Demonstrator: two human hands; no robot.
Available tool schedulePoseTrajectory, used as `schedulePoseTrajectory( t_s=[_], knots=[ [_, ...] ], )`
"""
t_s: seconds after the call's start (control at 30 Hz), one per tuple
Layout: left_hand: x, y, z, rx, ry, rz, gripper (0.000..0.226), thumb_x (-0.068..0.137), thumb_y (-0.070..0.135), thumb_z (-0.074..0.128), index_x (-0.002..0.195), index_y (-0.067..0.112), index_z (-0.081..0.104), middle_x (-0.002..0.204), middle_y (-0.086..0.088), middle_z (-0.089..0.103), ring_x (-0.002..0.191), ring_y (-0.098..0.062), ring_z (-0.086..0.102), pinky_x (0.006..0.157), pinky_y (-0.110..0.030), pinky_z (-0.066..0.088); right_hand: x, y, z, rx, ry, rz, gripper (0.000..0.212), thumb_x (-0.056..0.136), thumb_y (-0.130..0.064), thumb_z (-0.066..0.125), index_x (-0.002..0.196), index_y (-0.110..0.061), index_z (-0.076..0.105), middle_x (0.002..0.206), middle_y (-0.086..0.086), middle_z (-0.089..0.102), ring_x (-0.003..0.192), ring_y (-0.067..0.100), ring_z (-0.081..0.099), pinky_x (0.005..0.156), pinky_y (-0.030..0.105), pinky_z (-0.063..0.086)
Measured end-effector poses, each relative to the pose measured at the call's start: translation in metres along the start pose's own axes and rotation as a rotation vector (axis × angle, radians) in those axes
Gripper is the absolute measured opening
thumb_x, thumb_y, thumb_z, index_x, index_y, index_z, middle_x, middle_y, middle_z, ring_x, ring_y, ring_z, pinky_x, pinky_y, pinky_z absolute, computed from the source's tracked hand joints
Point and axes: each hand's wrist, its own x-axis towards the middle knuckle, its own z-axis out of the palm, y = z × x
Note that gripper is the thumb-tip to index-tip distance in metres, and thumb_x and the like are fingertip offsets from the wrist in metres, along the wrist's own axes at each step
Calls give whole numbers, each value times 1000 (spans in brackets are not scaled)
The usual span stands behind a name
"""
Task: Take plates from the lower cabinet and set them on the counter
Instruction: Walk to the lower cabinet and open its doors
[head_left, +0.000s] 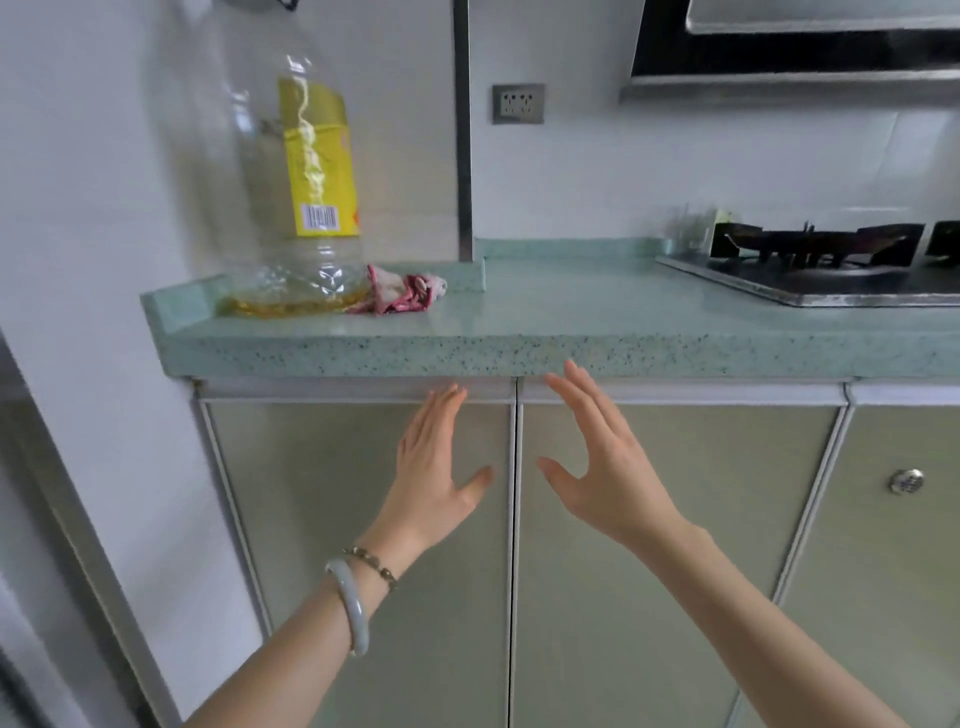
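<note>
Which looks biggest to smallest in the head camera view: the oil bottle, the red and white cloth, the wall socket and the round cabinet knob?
1. oil bottle, by far the largest
2. red and white cloth
3. wall socket, somewhat smaller than the cloth, though it sits farther back, so its true size is unsure
4. round cabinet knob, the smallest

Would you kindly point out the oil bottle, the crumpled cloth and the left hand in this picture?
oil bottle (318, 171), head view, on its yellow label.
crumpled cloth (405, 295), head view, on the middle of its red and white folds.
left hand (435, 457), head view, on the back of the open hand.
</note>
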Motion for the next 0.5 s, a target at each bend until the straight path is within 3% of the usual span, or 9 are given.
schedulePoseTrajectory(
  t_s=[0.13, 0.23, 0.3, 0.37, 0.5],
  knots=[
    [14, 20, 5, -817, 141, -366, 75, 78, 11, 69, 140, 28, 31, 146, 6, 40, 132, -5, 39, 110, -31, 32, 14, 0, 1, -80, -14, -79, 82, 74, -4, 72, 145, -18, 32, 156, 1, 21, 146, 16, 18, 117, 28, 16],
    [31, 33, 6, -1234, 253, -550, 71, 73, 7, 69, 136, 16, 36, 131, -1, 50, 120, -14, 51, 99, -30, 41, 17, 1, 2, -130, -54, -122, 88, 73, 3, 69, 146, -20, 25, 155, -1, 16, 146, 15, 13, 117, 21, 8],
    [38, 40, 3, -1420, 294, -578, 49, 82, -3, 62, 126, 11, 44, 116, -4, 54, 109, -16, 54, 92, -28, 42, 17, 3, 2, -167, -103, -128, 93, 74, 4, 65, 145, -26, 14, 155, -5, 9, 145, 10, 5, 115, 14, -1],
    [41, 46, -1, -1544, 292, -611, 26, 88, -4, 53, 106, 14, 52, 105, -3, 56, 104, -15, 56, 96, -28, 40, 17, 5, 1, -194, -146, -120, 95, 74, 5, 60, 144, -31, 7, 155, -9, 2, 145, 8, -1, 113, 13, -4],
    [43, 50, -12, -1617, 280, -719, 14, 93, 4, 48, 104, 6, 56, 121, -6, 59, 125, -18, 51, 114, -34, 30, 12, 10, -2, -232, -186, -100, 95, 74, 9, 54, 149, -26, 9, 156, -8, 2, 146, 7, -3, 117, 20, 1]
  ],
)
